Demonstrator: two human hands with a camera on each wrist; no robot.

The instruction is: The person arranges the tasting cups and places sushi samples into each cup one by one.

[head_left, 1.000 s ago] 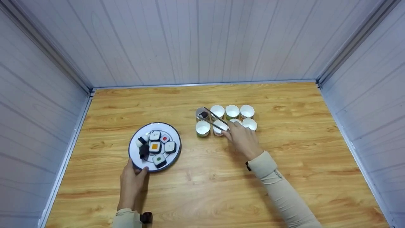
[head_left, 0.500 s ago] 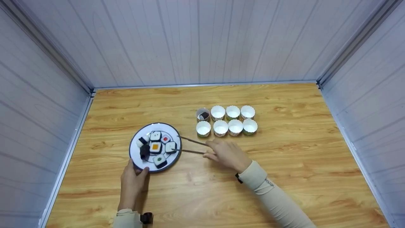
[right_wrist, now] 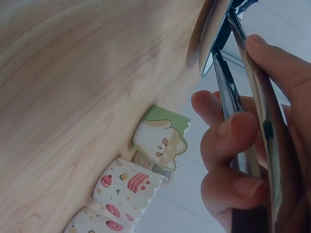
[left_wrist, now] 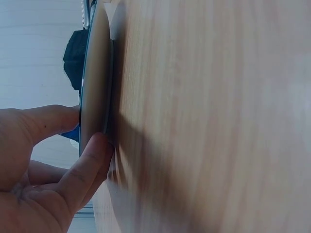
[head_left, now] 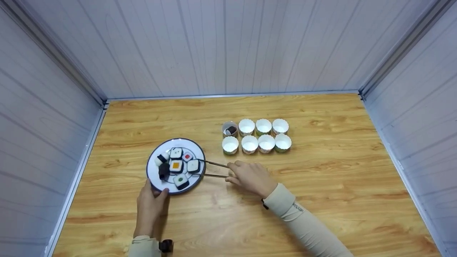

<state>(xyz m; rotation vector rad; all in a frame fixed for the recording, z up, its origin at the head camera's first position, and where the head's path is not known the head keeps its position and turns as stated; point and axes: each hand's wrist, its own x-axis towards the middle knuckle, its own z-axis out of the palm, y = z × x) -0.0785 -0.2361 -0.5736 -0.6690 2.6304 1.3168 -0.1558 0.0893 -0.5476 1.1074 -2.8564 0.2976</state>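
Note:
A white plate with a dark blue rim lies at left, bearing several sushi pieces. My left hand grips its near-left rim; in the left wrist view the thumb is at the top side and fingers are under the edge. My right hand holds metal tongs that reach left over the plate. Their tips lie either side of a white sushi piece with a dark edge. Beside it sit an orange-centred piece, a red-centred one and a black roll. Serrations show on the tongs' tips.
Right of the plate, several paper cups stand in two rows. The back-left cup holds a dark and white piece. Printed cup sides show in the right wrist view. Pale panel walls border the wooden table.
My right hand has swung left and nearer from the cups, bringing the tongs from the back-left cup to the plate, around the white sushi piece. My left hand stays on the rim.

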